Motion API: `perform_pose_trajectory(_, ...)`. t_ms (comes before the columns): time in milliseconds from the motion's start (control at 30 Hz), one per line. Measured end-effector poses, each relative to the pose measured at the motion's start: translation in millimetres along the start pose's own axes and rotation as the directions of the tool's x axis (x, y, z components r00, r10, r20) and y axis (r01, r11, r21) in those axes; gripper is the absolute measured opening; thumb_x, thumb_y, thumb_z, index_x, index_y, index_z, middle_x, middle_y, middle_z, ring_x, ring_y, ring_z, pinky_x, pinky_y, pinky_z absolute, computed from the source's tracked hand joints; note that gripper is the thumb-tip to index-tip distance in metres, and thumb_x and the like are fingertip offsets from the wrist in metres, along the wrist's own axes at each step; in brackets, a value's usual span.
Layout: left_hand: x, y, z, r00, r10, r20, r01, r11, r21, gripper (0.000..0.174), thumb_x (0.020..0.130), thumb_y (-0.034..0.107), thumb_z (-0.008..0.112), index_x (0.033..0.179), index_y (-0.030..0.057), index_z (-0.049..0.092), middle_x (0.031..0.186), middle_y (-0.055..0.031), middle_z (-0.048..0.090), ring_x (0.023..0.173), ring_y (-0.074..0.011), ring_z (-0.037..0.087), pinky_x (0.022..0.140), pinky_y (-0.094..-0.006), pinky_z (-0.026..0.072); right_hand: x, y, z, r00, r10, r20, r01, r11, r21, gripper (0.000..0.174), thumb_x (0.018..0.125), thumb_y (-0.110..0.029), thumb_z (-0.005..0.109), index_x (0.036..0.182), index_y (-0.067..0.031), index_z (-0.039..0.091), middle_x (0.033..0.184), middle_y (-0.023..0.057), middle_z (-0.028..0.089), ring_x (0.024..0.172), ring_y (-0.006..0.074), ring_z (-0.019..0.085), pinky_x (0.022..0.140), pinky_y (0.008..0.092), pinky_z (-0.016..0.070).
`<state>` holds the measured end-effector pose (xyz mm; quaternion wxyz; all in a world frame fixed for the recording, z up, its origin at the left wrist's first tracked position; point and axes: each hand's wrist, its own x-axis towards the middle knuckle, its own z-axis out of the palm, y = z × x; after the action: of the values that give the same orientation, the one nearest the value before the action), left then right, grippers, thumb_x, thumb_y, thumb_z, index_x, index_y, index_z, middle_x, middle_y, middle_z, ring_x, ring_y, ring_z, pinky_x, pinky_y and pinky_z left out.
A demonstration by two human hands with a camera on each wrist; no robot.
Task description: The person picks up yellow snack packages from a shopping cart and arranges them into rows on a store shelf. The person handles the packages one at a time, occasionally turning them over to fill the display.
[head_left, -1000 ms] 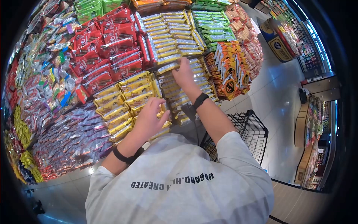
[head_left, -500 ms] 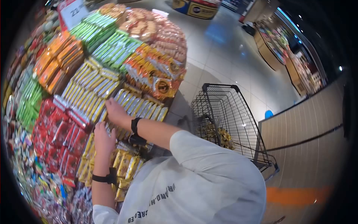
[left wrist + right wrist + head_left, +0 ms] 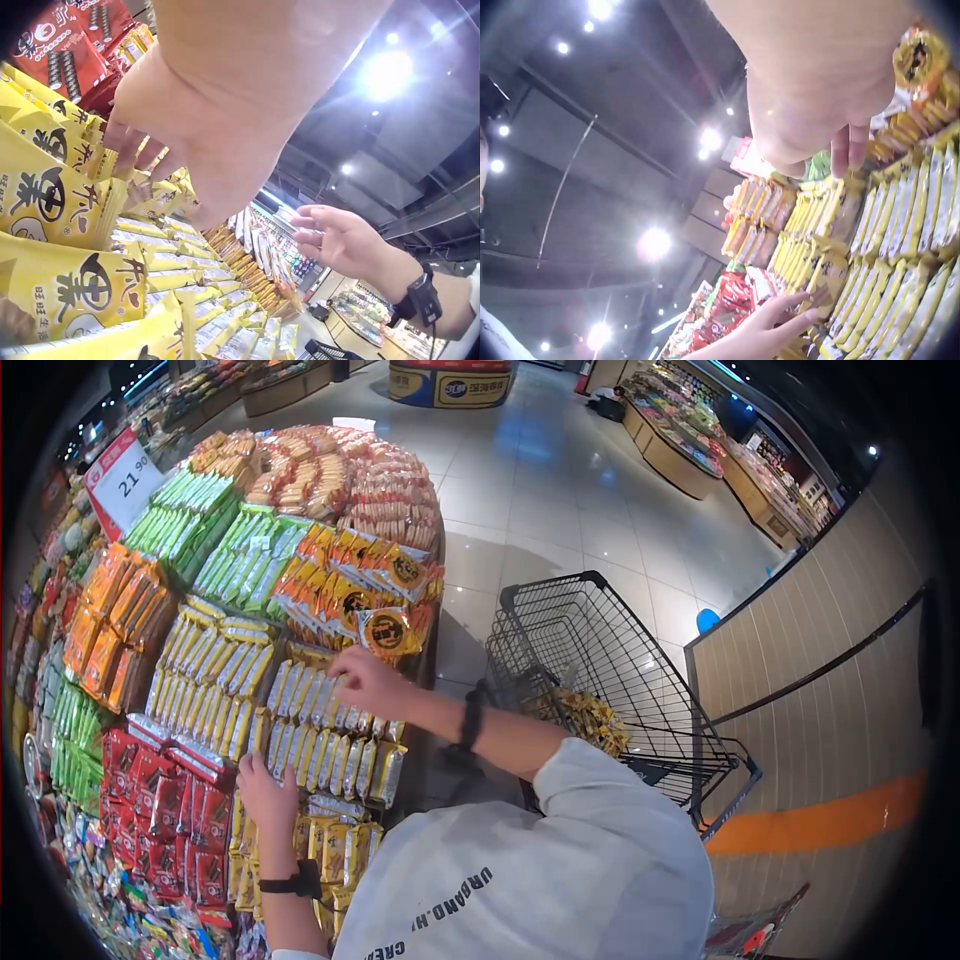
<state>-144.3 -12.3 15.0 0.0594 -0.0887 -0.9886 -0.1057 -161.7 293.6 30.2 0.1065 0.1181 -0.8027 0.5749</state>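
Note:
My left hand point(image 3: 268, 795) is at the edge of the stacked yellow snack packets point(image 3: 200, 670), fingers extended and fingertips right at the packs. The left wrist view shows those fingers reaching down beside yellow packets with black lettering point(image 3: 56, 195). My right hand point(image 3: 368, 680), fingers loosely bent, is over rows of silver-and-yellow packets point(image 3: 318, 755) standing on edge. Nothing shows between its fingers in the left wrist view, where the right hand point(image 3: 341, 240) appears raised above the rows.
Red packets point(image 3: 165, 810) lie left of the left hand; orange-and-yellow packets point(image 3: 340, 585) and green ones point(image 3: 235, 565) are farther back. A black wire shopping cart point(image 3: 590, 650) with yellow packets point(image 3: 595, 720) inside stands right of the display. A price sign point(image 3: 122, 480) rises at the far left.
The view has turned, bringing the cart and price sign into sight. My right hand has moved away from the left, rightward over the silver-and-yellow rows; the left stays by the yellow stacks.

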Motion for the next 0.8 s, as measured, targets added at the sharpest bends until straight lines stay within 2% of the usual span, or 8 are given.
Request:
perform_pose_trajectory(133, -3.4, 7.0, 2.6, 0.999, 0.022, -0.045, -0.019, 0.998, 0.067, 0.063, 0.087, 0.031, 0.072, 0.137, -0.0012, 0.053, 0.141, -0.0179, 0.051, 0.121, -0.0401, 0.051, 0.100, -0.0490, 0.0452, -50.2, 10.8, -99.0, 0.960, 0.056, -0.275, -0.092, 0.988, -0.120, 0.024, 0.094, -0.019, 0.072, 0.107, 0.0002, 0.066, 0.108, 0.0104, 0.060, 0.088, 0.0163, 0.070, 0.076, 0.0307, 0.0551)
perform_pose_trajectory(200, -4.5, 11.1, 4.6, 0.999, 0.022, -0.035, -0.019, 0.995, 0.095, 0.065, 0.087, 0.031, 0.071, 0.140, -0.0002, 0.051, 0.141, -0.0182, 0.052, 0.123, -0.0403, 0.051, 0.104, -0.0504, 0.0424, -79.4, 8.2, -149.5, 0.892, 0.219, -0.395, -0.185, 0.975, 0.122, 0.022, 0.094, -0.020, 0.072, 0.106, -0.0014, 0.068, 0.102, 0.0072, 0.066, 0.085, 0.0145, 0.069, 0.074, 0.0289, 0.0554)
perform_pose_trajectory(333, -5.0, 10.6, 13.2, 0.996, 0.068, -0.061, -0.058, 0.986, 0.158, 0.071, 0.087, 0.036, 0.072, 0.144, 0.0007, 0.048, 0.146, -0.0186, 0.051, 0.129, -0.0399, 0.049, 0.109, -0.0523, 0.0373, -144.1, 11.1, -250.1, 0.662, 0.297, -0.689, -0.352, 0.934, 0.065, 0.023, 0.096, -0.019, 0.069, 0.107, 0.0010, 0.068, 0.096, 0.0074, 0.071, 0.079, 0.0145, 0.070, 0.071, 0.0273, 0.0556)
perform_pose_trajectory(400, -3.8, 10.7, 12.5, 0.983, -0.088, 0.164, 0.064, 0.988, 0.143, 0.072, 0.087, 0.036, 0.073, 0.144, 0.0009, 0.048, 0.146, -0.0185, 0.053, 0.132, -0.0393, 0.049, 0.111, -0.0517, 0.0370, -186.1, 53.8, -295.2, 0.530, 0.328, -0.782, -0.309, 0.933, 0.182, 0.025, 0.097, -0.019, 0.069, 0.108, 0.0029, 0.068, 0.091, 0.0082, 0.071, 0.078, 0.0147, 0.070, 0.071, 0.0273, 0.0556)
perform_pose_trajectory(600, 3.7, -2.4, 31.0, 0.988, -0.054, 0.146, 0.031, 0.987, 0.159, 0.071, 0.086, 0.032, 0.075, 0.144, 0.0016, 0.048, 0.143, -0.0196, 0.055, 0.131, -0.0389, 0.053, 0.111, -0.0521, 0.0383, -315.6, 130.3, -375.5, 0.361, 0.341, -0.868, -0.542, 0.834, 0.102, 0.026, 0.095, -0.019, 0.069, 0.107, 0.0043, 0.068, 0.086, 0.0079, 0.070, 0.075, 0.0149, 0.069, 0.068, 0.0281, 0.0532)
perform_pose_trajectory(667, 7.5, 9.9, 22.1, 0.965, -0.187, 0.185, 0.152, 0.971, 0.187, 0.072, 0.084, 0.030, 0.078, 0.142, 0.0001, 0.048, 0.141, -0.0205, 0.056, 0.129, -0.0396, 0.053, 0.107, -0.0516, 0.0422, -347.1, 145.6, -373.9, 0.153, 0.492, -0.857, -0.604, 0.733, 0.313, 0.025, 0.093, -0.018, 0.070, 0.103, 0.0042, 0.069, 0.081, 0.0080, 0.069, 0.073, 0.0143, 0.067, 0.067, 0.0305, 0.0523)
perform_pose_trajectory(767, 20.9, -8.7, 40.3, 0.973, -0.157, 0.166, 0.123, 0.973, 0.197, 0.077, 0.080, 0.034, 0.082, 0.139, -0.0022, 0.049, 0.138, -0.0233, 0.055, 0.127, -0.0414, 0.053, 0.105, -0.0494, 0.0454, -413.8, 209.9, -374.3, 0.150, 0.548, -0.823, -0.641, 0.688, 0.340, 0.018, 0.094, -0.019, 0.068, 0.098, -0.0012, 0.067, 0.076, 0.0047, 0.064, 0.061, 0.0131, 0.061, 0.053, 0.0272, 0.0490)
perform_pose_trajectory(800, 20.2, -48.8, 76.3, 1.000, 0.013, -0.012, -0.010, 0.966, 0.258, 0.081, 0.079, 0.036, 0.083, 0.141, -0.0028, 0.049, 0.141, -0.0242, 0.054, 0.129, -0.0406, 0.052, 0.108, -0.0486, 0.0442, -441.1, 246.3, -375.8, 0.196, 0.533, -0.823, -0.707, 0.658, 0.258, 0.017, 0.094, -0.019, 0.067, 0.097, -0.0026, 0.067, 0.074, 0.0039, 0.063, 0.059, 0.0127, 0.060, 0.053, 0.0271, 0.0490)
